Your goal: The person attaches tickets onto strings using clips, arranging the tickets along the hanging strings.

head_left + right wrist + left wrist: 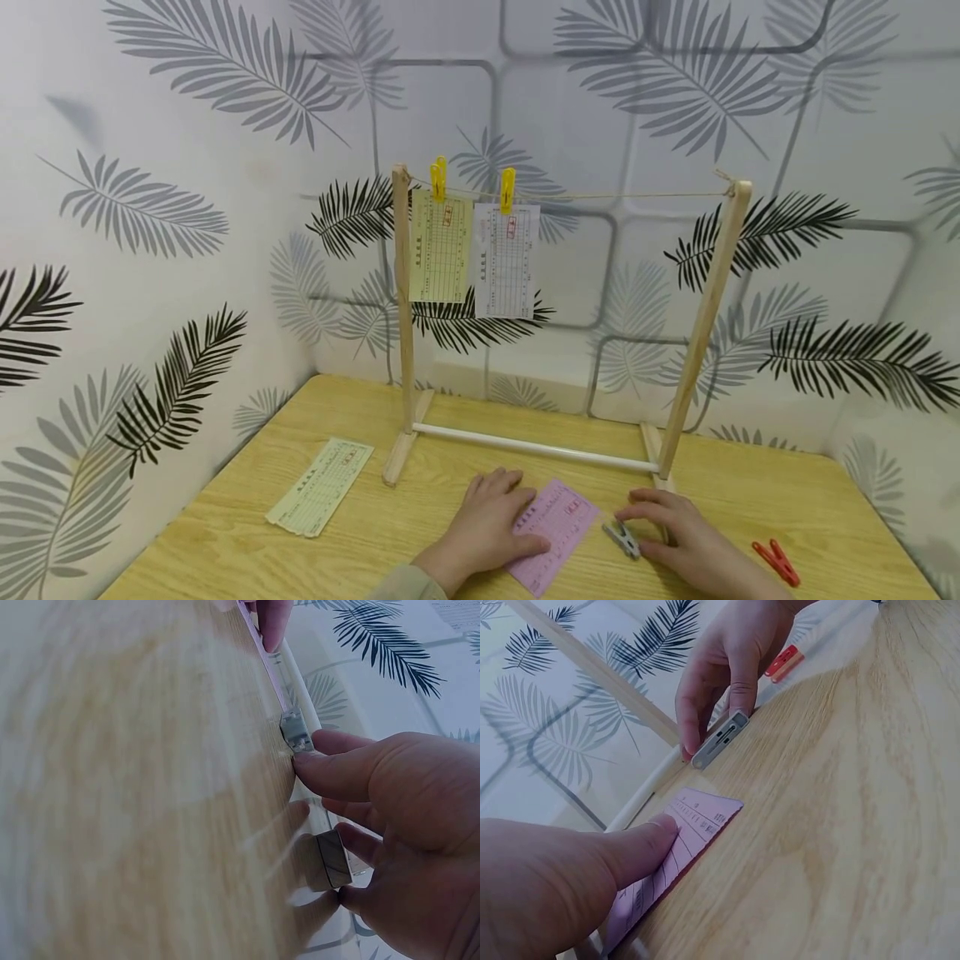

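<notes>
While two slips (506, 275) hang, the green slip (322, 487) remains — left grip (491, 518) relaxed on the pink slip (562, 518), right grip (686, 535) pinching the grey peg (622, 542).

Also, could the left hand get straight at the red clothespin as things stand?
Probably not straight across: the right hand lies between the left hand and the red clothespin, though it lies uncovered on the table.

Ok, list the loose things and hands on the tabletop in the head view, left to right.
Pale green paper → left hand → pink paper → gray clothespin → right hand → red clothespin.
</notes>
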`<state>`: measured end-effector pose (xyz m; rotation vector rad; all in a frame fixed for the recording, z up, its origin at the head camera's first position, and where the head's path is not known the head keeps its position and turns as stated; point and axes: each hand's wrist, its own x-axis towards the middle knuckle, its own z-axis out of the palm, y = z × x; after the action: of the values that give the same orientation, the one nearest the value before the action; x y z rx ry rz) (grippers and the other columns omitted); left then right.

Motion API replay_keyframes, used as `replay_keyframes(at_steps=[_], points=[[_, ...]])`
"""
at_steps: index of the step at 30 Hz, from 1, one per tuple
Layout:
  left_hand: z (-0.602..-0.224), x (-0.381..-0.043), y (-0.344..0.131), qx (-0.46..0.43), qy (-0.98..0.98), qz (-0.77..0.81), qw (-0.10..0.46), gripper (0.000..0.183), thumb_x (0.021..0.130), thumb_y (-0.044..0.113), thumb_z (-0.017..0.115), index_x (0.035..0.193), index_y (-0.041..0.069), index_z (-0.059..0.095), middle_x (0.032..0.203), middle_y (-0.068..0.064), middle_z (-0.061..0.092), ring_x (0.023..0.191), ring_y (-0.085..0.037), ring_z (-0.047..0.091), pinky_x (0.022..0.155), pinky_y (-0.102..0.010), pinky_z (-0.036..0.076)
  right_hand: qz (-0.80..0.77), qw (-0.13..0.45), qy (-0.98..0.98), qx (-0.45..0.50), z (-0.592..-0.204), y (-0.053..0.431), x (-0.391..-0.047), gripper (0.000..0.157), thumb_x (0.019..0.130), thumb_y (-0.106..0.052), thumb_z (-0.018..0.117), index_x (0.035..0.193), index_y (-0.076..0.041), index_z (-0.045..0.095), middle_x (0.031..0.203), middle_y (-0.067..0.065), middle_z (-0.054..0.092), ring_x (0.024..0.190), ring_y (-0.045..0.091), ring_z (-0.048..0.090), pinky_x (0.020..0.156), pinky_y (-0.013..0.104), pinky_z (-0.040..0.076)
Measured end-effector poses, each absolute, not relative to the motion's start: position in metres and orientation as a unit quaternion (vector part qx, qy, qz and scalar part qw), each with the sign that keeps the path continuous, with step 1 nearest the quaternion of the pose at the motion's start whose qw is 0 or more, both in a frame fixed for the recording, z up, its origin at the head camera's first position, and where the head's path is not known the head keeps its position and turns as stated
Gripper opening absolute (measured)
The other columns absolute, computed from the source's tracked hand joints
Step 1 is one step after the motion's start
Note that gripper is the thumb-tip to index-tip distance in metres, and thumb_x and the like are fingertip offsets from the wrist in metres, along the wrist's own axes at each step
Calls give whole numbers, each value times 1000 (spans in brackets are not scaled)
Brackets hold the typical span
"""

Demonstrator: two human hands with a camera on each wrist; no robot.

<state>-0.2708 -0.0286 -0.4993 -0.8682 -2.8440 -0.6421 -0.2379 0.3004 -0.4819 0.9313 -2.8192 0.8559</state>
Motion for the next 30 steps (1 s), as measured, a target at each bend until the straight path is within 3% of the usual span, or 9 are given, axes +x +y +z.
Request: replay_keyframes(at_steps=[8, 15, 19, 25, 30], points=[[-499, -271, -29, -295, -930, -213, 52, 57, 87, 52, 74, 134, 21, 66, 151, -11, 48, 143, -36, 36, 116, -62, 18, 305, 15, -911, 277, -483, 300, -240, 19, 94, -29, 72, 110, -29, 63, 139, 16, 54, 128, 48, 43, 97, 72, 34], [-499, -270, -31, -304, -921, -236, 57, 41, 90, 44, 74, 128, 27, 70, 147, -8, 52, 141, -35, 40, 113, -65, 20, 312, 22, -912, 266, -486, 300, -240, 16, 93, -31, 73, 98, -29, 59, 136, 14, 57, 125, 47, 46, 96, 70, 35], [-503, -270, -30, -308, -917, -241, 79, 32, 93, 38, 73, 123, 29, 72, 142, -5, 57, 137, -33, 45, 111, -66, 24, 304, 30, -916, 260, -488, 301, -241, 15, 92, -34, 74, 95, -30, 59, 134, 11, 58, 125, 43, 48, 99, 60, 39], [-506, -273, -28, -299, -910, -254, 136, 27, 92, 31, 75, 119, 32, 73, 113, 13, 67, 107, -12, 57, 101, -50, 40, 299, 37, -916, 265, -490, 303, -241, 15, 92, -37, 73, 94, -31, 59, 135, 9, 58, 125, 42, 49, 100, 44, 42], [-505, -276, -27, -281, -908, -278, 137, 40, 88, 24, 79, 127, 29, 70, 104, 18, 69, 89, -4, 54, 94, -45, 42, 303, 30, -916, 263, -488, 304, -241, 15, 93, -37, 73, 94, -30, 60, 135, 10, 58, 125, 43, 49, 100, 44, 42]])
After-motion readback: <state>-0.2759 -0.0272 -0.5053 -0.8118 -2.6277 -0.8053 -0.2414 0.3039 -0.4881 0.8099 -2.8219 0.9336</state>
